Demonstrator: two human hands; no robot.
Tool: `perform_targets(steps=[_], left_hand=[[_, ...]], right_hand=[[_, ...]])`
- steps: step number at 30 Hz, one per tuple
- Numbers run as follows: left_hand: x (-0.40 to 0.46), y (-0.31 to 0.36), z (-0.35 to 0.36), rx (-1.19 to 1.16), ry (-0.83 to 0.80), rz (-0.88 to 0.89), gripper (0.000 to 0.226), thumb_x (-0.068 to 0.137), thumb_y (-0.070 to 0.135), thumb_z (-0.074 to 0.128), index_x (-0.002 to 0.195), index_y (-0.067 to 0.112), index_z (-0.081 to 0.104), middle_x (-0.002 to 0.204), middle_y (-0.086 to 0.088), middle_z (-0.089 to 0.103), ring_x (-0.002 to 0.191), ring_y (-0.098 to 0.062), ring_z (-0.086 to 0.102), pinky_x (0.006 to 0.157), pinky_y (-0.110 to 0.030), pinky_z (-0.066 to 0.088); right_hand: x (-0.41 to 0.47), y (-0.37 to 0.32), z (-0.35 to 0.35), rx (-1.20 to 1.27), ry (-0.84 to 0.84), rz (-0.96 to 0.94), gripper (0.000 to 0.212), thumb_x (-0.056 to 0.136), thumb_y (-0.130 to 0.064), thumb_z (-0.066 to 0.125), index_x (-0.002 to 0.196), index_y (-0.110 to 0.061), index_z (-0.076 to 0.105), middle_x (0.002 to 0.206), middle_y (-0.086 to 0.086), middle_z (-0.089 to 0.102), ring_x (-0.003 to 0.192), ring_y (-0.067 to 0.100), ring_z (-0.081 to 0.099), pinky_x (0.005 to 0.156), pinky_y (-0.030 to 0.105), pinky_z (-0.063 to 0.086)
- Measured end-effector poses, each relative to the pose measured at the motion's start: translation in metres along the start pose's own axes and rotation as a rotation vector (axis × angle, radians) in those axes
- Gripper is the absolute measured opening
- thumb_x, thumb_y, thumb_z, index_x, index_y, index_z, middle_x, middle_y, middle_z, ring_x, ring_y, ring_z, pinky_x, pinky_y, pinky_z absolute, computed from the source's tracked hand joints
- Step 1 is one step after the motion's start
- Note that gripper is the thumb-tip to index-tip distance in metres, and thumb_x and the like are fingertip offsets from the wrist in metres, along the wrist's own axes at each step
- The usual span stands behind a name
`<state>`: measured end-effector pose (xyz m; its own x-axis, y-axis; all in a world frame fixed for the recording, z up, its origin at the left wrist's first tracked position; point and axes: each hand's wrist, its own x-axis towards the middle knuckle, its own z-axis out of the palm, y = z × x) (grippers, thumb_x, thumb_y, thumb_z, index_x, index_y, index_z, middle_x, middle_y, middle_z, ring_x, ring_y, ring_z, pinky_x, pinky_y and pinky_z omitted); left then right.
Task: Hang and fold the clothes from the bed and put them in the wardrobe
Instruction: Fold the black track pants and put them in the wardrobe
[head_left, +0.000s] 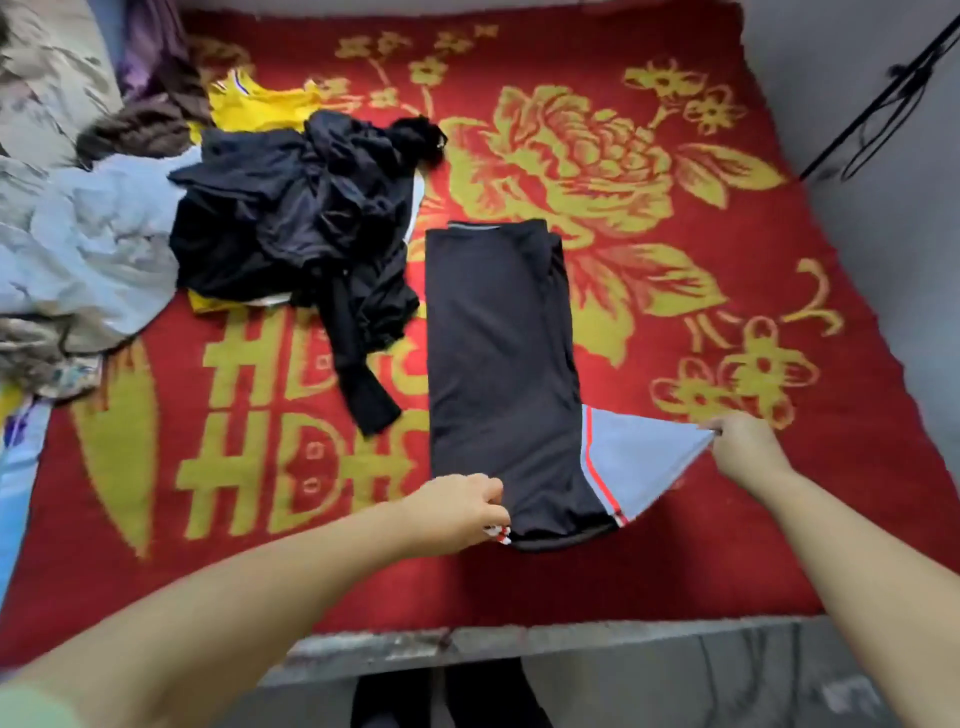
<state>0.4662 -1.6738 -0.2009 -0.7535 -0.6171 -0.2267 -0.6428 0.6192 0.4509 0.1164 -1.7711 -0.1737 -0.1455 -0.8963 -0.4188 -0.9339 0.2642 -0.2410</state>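
A black shirt (501, 364) lies flat and partly folded lengthwise in the middle of the bed. Its grey sleeve (639, 457), edged with a red stripe, sticks out to the right near the bottom. My right hand (745, 444) pinches the tip of that sleeve. My left hand (465, 512) grips the shirt's near left corner. A heap of dark clothes (296, 228) lies to the left of the shirt, with a yellow garment (260, 101) showing behind and under it.
The bed is covered by a red blanket (727, 545) with gold flowers. A pale blue garment (98, 249) and patterned pillows (47, 78) crowd the left side. The bed's grey front edge (519, 642) is near me. Grey walls and black cables (883, 104) stand on the right.
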Motion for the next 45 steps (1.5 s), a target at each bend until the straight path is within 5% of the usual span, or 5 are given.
perform_targets(steps=[16, 21, 25, 36, 45], left_hand=[[0.023, 0.037, 0.074, -0.367, -0.213, -0.327, 0.021, 0.100, 0.028, 0.041, 0.110, 0.015, 0.053, 0.100, -0.015, 0.065, 0.090, -0.038, 0.055, 0.067, -0.036, 0.030], [0.031, 0.020, 0.046, -0.665, 0.035, -0.498, 0.016, 0.098, 0.031, 0.051, 0.103, 0.019, 0.060, 0.090, -0.006, 0.065, 0.083, -0.023, 0.054, 0.063, -0.023, 0.032], [0.043, -0.001, 0.036, -0.866, -0.062, -0.589, 0.017, 0.095, 0.031, 0.054, 0.083, 0.020, 0.057, 0.076, 0.006, 0.053, 0.069, -0.008, 0.044, 0.063, -0.022, 0.032], [0.063, -0.046, 0.011, -0.738, -0.680, -0.507, 0.029, 0.096, 0.039, 0.052, 0.096, 0.011, 0.058, 0.088, -0.007, 0.060, 0.084, -0.026, 0.054, 0.068, -0.028, 0.034], [0.147, -0.153, -0.022, -0.084, 0.014, -0.786, 0.064, 0.090, 0.047, 0.057, 0.144, 0.023, 0.032, 0.137, -0.005, 0.043, 0.127, -0.025, 0.041, 0.108, -0.042, 0.031]], right_hand=[[0.029, -0.096, 0.103, 0.115, -0.382, -0.458, 0.056, 0.092, -0.001, 0.040, 0.144, -0.020, 0.038, 0.143, 0.002, 0.048, 0.130, 0.020, 0.047, 0.099, 0.020, 0.033], [-0.021, -0.040, 0.137, -0.503, -0.824, -0.656, 0.093, 0.087, -0.033, 0.060, 0.152, -0.034, -0.006, 0.159, -0.003, -0.018, 0.147, 0.022, -0.017, 0.113, 0.060, 0.003], [-0.018, -0.047, 0.152, -0.281, -0.693, -0.696, 0.059, 0.088, -0.048, 0.035, 0.146, -0.044, 0.025, 0.161, -0.005, 0.002, 0.143, 0.015, -0.025, 0.115, 0.058, -0.004], [-0.032, -0.079, 0.148, -0.130, -1.109, -0.540, 0.027, 0.091, -0.016, 0.044, 0.065, -0.017, 0.039, 0.062, -0.003, 0.041, 0.070, 0.021, 0.040, 0.054, 0.029, 0.027], [0.077, -0.091, 0.146, 0.178, -0.288, 0.017, 0.034, 0.093, -0.017, 0.051, 0.126, -0.007, 0.051, 0.108, 0.014, 0.063, 0.106, 0.033, 0.058, 0.084, 0.037, 0.044]])
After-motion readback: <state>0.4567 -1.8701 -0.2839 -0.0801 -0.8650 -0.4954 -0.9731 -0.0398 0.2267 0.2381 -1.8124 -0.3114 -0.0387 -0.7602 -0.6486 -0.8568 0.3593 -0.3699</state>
